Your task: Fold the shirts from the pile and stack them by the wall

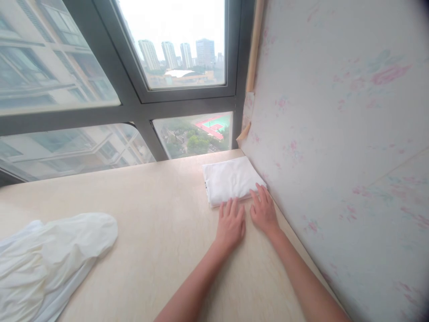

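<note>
A white cloth point(233, 179), folded into a flat, neat rectangle, lies at the far right corner of the pale ledge point(150, 232), beside the wall. My left hand point(231, 223) rests at its near edge, fingers stretched forward with the tips touching the fabric. At the near right corner of the cloth, my right hand point(263, 210) lies with its fingers spread, the fingertips on the edge. Neither hand is wrapped around anything. What kind of garment or linen the folded cloth is, I cannot tell.
Loose, crumpled white and cream fabric point(56, 259) lies at the left of the ledge. Grey-framed windows point(134, 112) rise along the back. On the right stands a wall point(335, 134) with flowered paper, peeling near the window corner point(245, 133).
</note>
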`<state>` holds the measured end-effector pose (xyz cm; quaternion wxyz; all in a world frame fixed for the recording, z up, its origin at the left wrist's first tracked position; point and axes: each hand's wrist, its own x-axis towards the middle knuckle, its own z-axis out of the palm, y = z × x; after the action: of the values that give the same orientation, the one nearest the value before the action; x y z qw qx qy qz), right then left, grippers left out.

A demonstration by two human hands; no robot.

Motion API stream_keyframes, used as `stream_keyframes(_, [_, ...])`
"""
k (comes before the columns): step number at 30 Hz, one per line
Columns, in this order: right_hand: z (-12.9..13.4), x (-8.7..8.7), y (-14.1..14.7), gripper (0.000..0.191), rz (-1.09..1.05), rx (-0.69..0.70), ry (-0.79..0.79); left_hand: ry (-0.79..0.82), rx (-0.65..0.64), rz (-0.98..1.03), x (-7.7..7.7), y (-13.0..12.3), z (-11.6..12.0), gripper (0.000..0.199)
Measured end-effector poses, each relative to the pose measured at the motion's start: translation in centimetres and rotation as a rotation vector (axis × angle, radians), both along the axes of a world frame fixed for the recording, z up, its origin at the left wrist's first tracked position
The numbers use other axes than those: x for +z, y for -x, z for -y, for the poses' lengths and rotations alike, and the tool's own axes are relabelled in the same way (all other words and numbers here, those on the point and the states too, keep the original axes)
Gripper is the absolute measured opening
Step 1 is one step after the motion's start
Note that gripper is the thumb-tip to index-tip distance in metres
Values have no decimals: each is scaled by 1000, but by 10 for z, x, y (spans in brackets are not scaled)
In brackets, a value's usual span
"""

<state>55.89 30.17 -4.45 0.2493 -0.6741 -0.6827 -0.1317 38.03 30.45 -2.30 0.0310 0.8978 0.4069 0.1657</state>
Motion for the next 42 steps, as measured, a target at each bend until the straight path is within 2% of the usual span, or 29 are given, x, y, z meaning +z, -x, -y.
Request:
stream_keyframes(3, [-5, -5, -1, 54, 20, 32, 45, 87, -1, -30, -5, 22, 29, 54])
stream_keyframes(7, [-3, -18, 1, 50, -22, -43, 26, 178, 82, -71, -5, 72, 53, 61])
stream_keyframes(10, [14, -29, 11, 50, -27, -55, 33, 204, 281, -107, -4, 122, 69, 65])
stream_keyframes(14, [47, -41, 34, 53, -22, 25, 123, 179, 561, -162, -4, 188, 92, 65])
stream_keyframes(18, [83, -41, 81, 61, -54, 136, 162, 168, 740, -204, -3, 230, 107, 64])
stream_keyframes(23, [125, -26, 180, 65, -58, 381, 264, 140, 790, -189, -5, 242, 102, 61])
stream_keyframes(25, [135, -19, 210, 66, -66, 439, 316, 95, 830, -173, -1, 251, 97, 58])
stream_keyframes(28, [141, -12, 230, 67, -82, 462, 409, -20, 919, -69, 19, 283, 89, 51])
stream_keyframes(32, [138, -8, 229, 67, -76, 463, 553, -115, 1114, 203, 61, 338, 86, 41])
stream_keyframes(34, [136, -6, 228, 68, -66, 454, 598, -135, 1163, 260, 81, 355, 88, 42])
stream_keyframes(38, [136, 0, 230, 69, -62, 448, 637, -160, 1172, 333, 108, 363, 87, 40])
stream_keyframes(42, [137, 5, 229, 67, -92, 456, 586, -186, 1115, 430, 129, 358, 76, 39])
